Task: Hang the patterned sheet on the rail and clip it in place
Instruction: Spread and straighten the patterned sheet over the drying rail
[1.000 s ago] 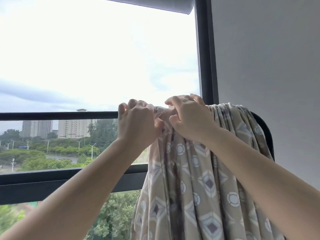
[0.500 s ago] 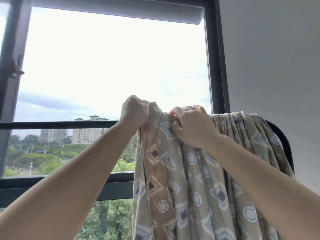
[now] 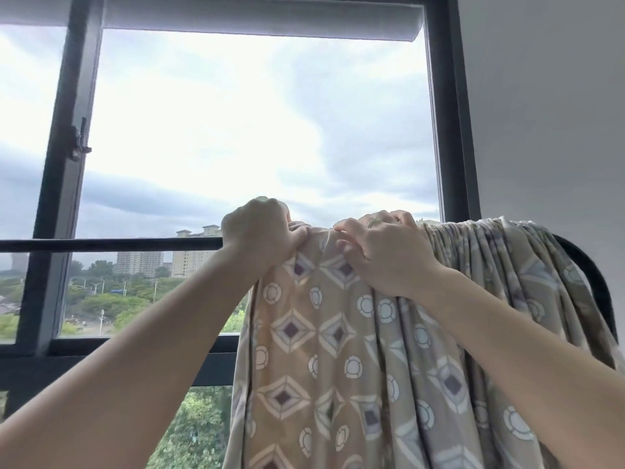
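Observation:
A beige patterned sheet [image 3: 321,360] with diamonds and circles hangs over a black horizontal rail [image 3: 111,244] in front of the window. Its right part is bunched in tight folds where the rail curves down by the wall. My left hand [image 3: 260,231] grips the sheet's top edge on the rail with curled fingers. My right hand [image 3: 385,255], a ring on one finger, pinches the top edge just to the right. Between the two hands a short stretch of sheet lies spread on the rail. No clip is in view.
The dark window frame [image 3: 449,130] stands behind the rail, with a handle [image 3: 79,140] on the left mullion and a rolled blind [image 3: 257,18] above. A grey wall [image 3: 548,113] closes the right side. The rail's left stretch is bare.
My left hand has drawn the sheet's edge leftward along the rail, away from my right hand, so a flat patterned section now shows. The camera has tilted upward.

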